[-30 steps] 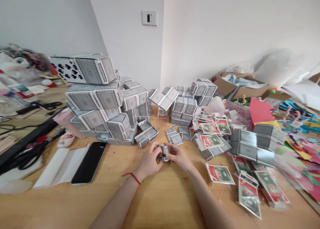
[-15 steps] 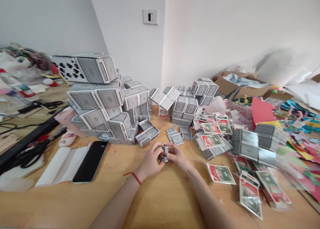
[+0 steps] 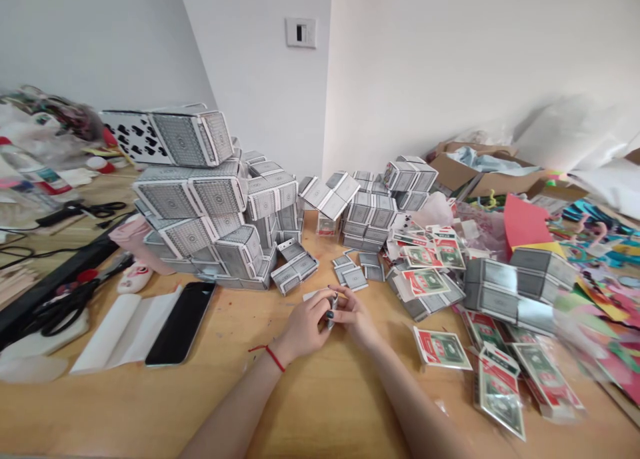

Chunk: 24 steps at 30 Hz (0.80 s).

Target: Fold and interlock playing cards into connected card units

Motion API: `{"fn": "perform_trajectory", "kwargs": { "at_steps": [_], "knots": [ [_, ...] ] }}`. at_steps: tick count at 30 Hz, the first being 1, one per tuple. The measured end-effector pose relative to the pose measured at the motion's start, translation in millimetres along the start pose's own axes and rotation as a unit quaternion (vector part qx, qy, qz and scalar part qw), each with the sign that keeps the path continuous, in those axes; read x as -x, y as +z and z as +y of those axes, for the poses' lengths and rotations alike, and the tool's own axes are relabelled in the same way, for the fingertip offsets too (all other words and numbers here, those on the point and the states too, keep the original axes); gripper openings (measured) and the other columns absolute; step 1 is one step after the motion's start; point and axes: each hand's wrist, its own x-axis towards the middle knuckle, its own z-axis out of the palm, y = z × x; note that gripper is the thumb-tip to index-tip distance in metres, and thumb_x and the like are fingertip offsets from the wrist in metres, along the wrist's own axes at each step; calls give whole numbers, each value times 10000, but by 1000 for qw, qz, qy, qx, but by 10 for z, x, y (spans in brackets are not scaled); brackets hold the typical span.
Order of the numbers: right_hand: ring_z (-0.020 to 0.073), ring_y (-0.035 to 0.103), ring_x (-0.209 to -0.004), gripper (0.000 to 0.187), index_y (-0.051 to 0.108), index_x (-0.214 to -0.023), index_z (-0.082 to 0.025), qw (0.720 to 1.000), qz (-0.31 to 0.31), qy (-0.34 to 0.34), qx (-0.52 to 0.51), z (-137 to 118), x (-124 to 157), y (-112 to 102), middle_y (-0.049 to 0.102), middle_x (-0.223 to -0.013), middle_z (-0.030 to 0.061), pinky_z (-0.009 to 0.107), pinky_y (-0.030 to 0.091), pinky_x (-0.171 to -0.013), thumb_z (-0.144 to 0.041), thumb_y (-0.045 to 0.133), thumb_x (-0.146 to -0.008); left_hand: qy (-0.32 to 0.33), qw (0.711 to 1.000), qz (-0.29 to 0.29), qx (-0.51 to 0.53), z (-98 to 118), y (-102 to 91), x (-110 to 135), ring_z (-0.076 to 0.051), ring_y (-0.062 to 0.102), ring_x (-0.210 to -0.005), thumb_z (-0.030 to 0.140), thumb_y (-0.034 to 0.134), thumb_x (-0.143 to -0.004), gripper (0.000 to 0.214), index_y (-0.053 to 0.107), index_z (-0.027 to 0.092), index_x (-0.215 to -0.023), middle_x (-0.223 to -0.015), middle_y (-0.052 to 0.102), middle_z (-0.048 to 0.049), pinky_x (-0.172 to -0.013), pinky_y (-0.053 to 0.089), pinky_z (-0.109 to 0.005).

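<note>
Playing cards [image 3: 333,305] sit pinched between my two hands, mostly hidden by the fingers; how many there are I cannot tell. My left hand [image 3: 307,322], with a red string on its wrist, closes round them from the left. From the right, my right hand [image 3: 356,317] grips them with thumb and fingertips. A pale card edge [image 3: 316,295] shows behind the left fingers. Just beyond lie loose folded grey-backed cards [image 3: 353,277] and a folded card piece [image 3: 294,267]. Left of these rises a stacked structure of folded cards [image 3: 217,191].
More folded-card blocks [image 3: 370,209] stand at the back, with others [image 3: 493,285] at right. Red-and-green card boxes [image 3: 441,348] lie near my right forearm. A black phone [image 3: 181,324], white paper [image 3: 107,332] and scissors [image 3: 70,309] are on the left.
The cards between my hands have turned, and a pale edge now sticks out behind my left fingers. Both hands have shifted slightly; the things around them stay in place.
</note>
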Motion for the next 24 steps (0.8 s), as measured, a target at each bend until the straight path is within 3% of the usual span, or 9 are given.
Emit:
{"fn": "perform_trajectory", "kwargs": {
  "at_steps": [6,8,10,13,16,18,21,24],
  "knots": [
    [223,586,-867,519,504,-988,-195,983,42,-101,146,-87,-24,-77,618,-947,66,359,449,-771,-223,750,-532,-51,986,16,159,11,-95,-7,-230,465,-1050,92,525,-644,187,534,161,-818,-1259,367,-106,-771,460,-318],
    [228,573,-902,540,486,-1021,-202,966,49,-146,207,-115,-8,-95,603,-990,73,379,429,-814,-214,741,-545,-110,958,36,264,-37,-90,-21,-225,480,-1038,175,505,-717,162,529,160,-876,-1187,441,-106,-764,464,-320],
    [227,561,-926,542,484,-1045,-203,944,40,-178,276,-127,19,-98,594,-1002,72,387,403,-851,-191,724,-559,-187,909,19,371,-94,-61,-38,-207,532,-965,279,486,-768,255,498,168,-997,-1093,528,-96,-747,471,-332],
    [225,541,-963,511,492,-1073,-205,912,15,-196,360,-123,66,-69,584,-1031,69,386,384,-879,-166,678,-599,-253,851,-28,459,-146,-21,-60,-215,540,-968,329,566,-725,386,502,168,-1070,-1077,564,-94,-749,470,-333],
    [224,512,-1019,489,493,-1108,-221,895,-2,-194,401,-110,86,-33,561,-1094,69,385,371,-904,-179,640,-643,-257,835,-70,481,-142,-35,-70,-214,552,-962,305,622,-686,388,561,155,-1038,-1054,599,-92,-800,447,-337],
    [237,465,-1086,566,469,-1156,-234,898,1,-195,394,-100,72,-30,515,-1171,78,391,350,-931,-224,673,-628,-243,846,-61,471,-129,-69,-78,-214,550,-979,284,639,-673,376,588,147,-1020,-1055,611,-92,-854,420,-344],
    [248,421,-1139,682,402,-1228,-250,936,-9,-177,305,-94,26,-66,434,-1265,93,400,356,-931,-327,696,-617,-229,861,-27,454,-130,-113,-93,-223,541,-1012,248,676,-631,453,571,150,-1061,-1104,594,-95,-905,393,-369],
    [242,480,-1074,594,411,-1219,-239,966,-17,-130,221,-122,-6,-119,491,-1199,102,406,403,-874,-367,635,-685,-222,869,2,441,-155,-113,-105,-235,523,-1046,213,704,-588,540,544,160,-1101,-1153,563,-100,-918,391,-399]
  ]
}}
